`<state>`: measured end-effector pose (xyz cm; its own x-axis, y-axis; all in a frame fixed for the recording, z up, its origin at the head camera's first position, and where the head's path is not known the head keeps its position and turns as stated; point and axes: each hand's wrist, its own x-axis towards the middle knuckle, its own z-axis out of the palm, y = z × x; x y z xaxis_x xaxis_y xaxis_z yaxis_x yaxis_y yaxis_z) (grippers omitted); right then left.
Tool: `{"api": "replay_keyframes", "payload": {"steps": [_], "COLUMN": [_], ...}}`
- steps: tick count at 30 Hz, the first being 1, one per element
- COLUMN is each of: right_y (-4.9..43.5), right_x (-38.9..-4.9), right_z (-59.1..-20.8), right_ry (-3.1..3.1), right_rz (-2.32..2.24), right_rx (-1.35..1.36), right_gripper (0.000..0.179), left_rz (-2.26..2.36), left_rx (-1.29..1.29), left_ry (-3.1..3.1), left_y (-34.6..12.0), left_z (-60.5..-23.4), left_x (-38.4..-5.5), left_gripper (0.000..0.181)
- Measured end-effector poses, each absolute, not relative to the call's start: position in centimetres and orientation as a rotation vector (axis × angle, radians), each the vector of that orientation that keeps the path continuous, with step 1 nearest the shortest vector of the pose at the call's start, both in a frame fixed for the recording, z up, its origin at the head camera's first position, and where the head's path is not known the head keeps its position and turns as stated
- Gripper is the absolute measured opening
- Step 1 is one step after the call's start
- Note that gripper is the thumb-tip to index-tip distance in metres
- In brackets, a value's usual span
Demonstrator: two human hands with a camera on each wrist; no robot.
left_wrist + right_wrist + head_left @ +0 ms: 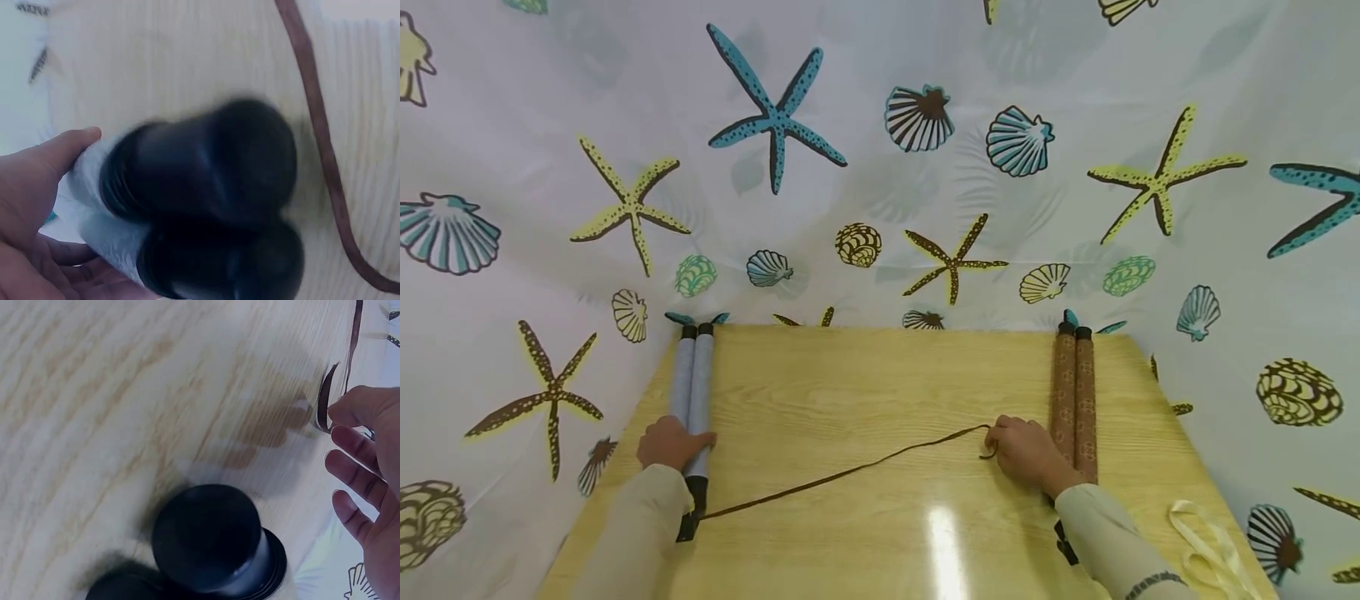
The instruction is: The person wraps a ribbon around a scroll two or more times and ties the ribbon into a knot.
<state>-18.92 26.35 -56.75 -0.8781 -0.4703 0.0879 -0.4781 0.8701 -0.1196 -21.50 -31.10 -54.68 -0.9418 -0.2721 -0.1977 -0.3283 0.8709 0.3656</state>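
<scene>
My left hand point(672, 443) grips a pair of pale blue rolls point(700, 379), like scrolls, lying side by side on the table's left. In the left wrist view, the thumb and fingers are on either side of the rolls, behind their black end caps point(206, 169). A thin brown ribbon point(842, 473) runs from near the lower ends of these rolls across to my right hand point(1026, 454). Between thumb and index finger, that hand pinches the ribbon near its far end; the short tail point(325, 397) curls free. The other fingers stand apart in the right wrist view.
Just right of my right hand lies a pair of brown patterned rolls point(1086, 400) with black ends. A loose cream ribbon point(1213, 554) lies at the front right of the wooden table point(880, 375). A white cloth point(865, 192) printed with shells and starfish borders the back and sides.
</scene>
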Motion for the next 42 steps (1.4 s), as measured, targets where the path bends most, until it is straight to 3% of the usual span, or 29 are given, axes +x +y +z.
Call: {"api": "replay_keyframes", "payload": {"steps": [17, 28, 42], "right_y": [25.4, 25.5, 25.8], "right_x": [-19.3, -19.1, -18.7], "right_z": [-56.1, -56.1, -56.3], "right_ry": [-2.994, -2.997, -2.998], "right_rz": [0.215, 0.232, 0.255], "right_rx": [0.776, 0.779, 0.752], "right_gripper": [0.011, 0.018, 0.025], "left_rz": [0.725, 0.941, 0.962], "left_rx": [-0.339, -0.302, -0.381], "left_ry": [2.886, 2.939, 2.983], "left_y": [-18.5, -8.7, -3.7], "left_z": [-50.4, -51.9, -54.6], "left_x": [-17.0, -12.7, -11.3], "left_gripper": [0.063, 0.067, 0.071]}}
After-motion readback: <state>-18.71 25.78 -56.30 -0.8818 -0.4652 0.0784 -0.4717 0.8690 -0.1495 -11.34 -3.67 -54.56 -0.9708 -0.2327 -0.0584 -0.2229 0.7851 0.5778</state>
